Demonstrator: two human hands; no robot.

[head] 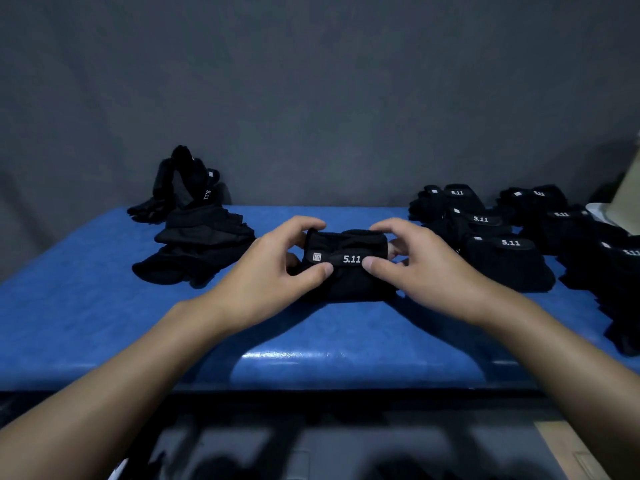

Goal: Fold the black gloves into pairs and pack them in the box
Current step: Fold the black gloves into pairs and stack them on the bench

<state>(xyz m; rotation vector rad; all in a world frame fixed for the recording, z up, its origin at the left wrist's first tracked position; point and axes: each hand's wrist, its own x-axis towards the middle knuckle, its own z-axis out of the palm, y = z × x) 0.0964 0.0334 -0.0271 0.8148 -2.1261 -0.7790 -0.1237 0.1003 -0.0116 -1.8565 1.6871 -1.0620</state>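
Head view: left hand (277, 268) and right hand (426, 268) are pinching the glove pair (346, 245) between them, finishing its fold; boxing likely next.

Support: blue table (90, 327), glossy along its near edge. At 10 o'clock, a heap of unfolded black gloves (204, 244). At centre, one folded glove bundle (346, 282), "5.11" label up. From 2 to 3 o'clock, rows of folded pairs (505, 261), closely packed.
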